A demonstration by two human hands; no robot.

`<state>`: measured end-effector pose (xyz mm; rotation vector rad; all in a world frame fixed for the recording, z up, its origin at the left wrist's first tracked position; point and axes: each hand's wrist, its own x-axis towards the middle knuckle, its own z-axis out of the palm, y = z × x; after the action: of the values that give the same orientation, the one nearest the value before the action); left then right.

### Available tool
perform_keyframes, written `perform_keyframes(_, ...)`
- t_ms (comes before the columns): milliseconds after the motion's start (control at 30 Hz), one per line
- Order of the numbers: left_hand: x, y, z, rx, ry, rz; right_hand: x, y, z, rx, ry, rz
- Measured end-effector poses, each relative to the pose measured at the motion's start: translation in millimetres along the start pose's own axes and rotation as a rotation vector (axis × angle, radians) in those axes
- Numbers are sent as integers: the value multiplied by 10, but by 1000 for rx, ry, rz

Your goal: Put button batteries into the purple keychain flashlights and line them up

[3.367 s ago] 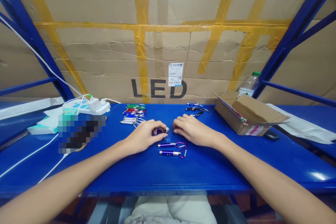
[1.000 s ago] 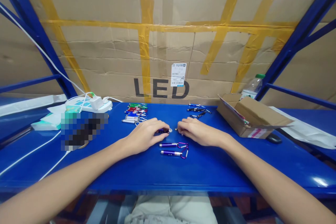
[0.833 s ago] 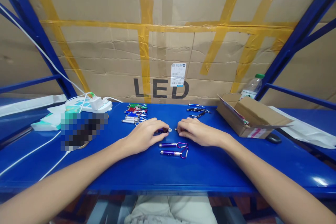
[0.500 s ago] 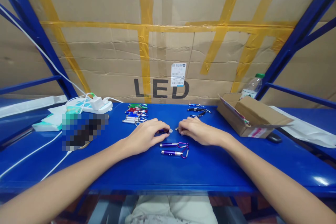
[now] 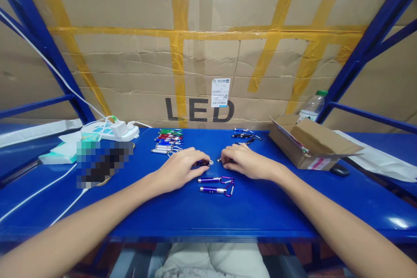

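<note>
My left hand (image 5: 185, 166) is closed around a small dark penlight (image 5: 199, 163), mostly hidden by the fingers. A round silver piece (image 5: 211, 162) shows at my left fingertips. Just across a narrow gap, my right hand (image 5: 245, 161) is curled with its fingertips down at the table. Beside those fingertips is a tiny silver piece (image 5: 219, 160); whether the fingers touch it I cannot tell. Below the hands lie two purple penlights, an upper one (image 5: 210, 180) and a lower one (image 5: 212, 190), both with purple carabiner clips at their right ends.
Several green, red, blue and silver penlights (image 5: 168, 139) lie in a row behind my left hand. More blue and black ones (image 5: 243, 136) lie behind the right. An open cardboard box (image 5: 314, 150) stands right; a power strip (image 5: 130, 133) and cables lie left.
My right fingers have loosened slightly, leaving the tiny silver piece more exposed beside them. My left hand keeps its grip, and the penlights on the table have not moved.
</note>
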<state>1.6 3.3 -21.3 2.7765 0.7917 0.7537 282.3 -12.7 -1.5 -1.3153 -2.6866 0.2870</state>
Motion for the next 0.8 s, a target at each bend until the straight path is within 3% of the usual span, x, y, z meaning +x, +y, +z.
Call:
perform_keyframes(167,3,-15,4,-1,-3,13,4,-32,20,18,30,-40)
perform_keyframes(400,2,-9,-2,22,1,42,-17,-191,-38,243,318,-206)
perform_keyframes(600,-4,12,-7,5,0,47,-10,-237,40,224,324,-301)
perform_keyframes(800,-1,-13,10,-23,4,16,-28,-185,-8,215,354,-280)
